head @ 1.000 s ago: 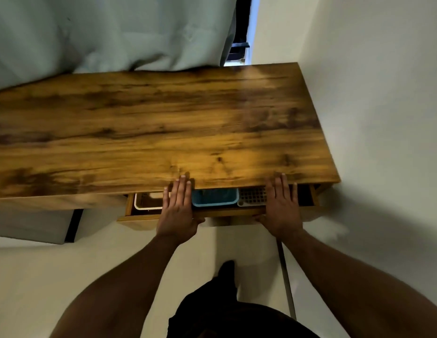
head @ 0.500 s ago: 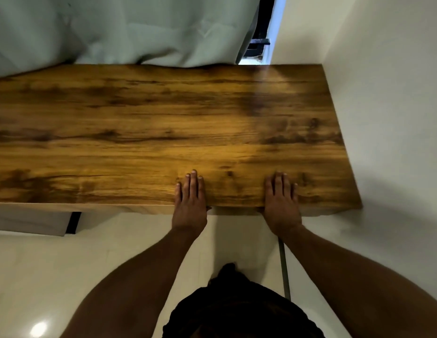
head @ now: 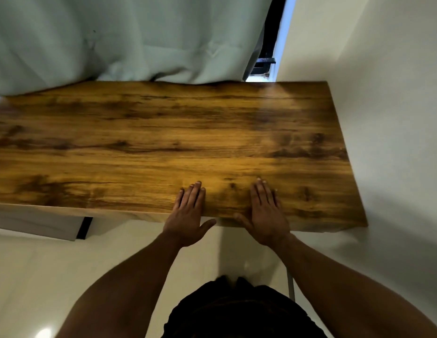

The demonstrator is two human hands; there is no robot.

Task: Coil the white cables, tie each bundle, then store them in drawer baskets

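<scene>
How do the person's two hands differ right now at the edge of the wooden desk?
The left hand lies nearer the desk's middle, the right hand nearer the wall. The left thumb points right, the right thumb left, towards each other. Both are open, palm down, empty, fingers flat on the desk top.

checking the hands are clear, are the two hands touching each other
Apart. The head view shows bare wooden desk top and pale floor between the left hand and the right hand.

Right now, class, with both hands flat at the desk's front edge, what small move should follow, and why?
Probably lift both hands away. The left hand and right hand lie open on the wooden desk; no drawer, basket or cable shows, so storing looks finished.
</scene>
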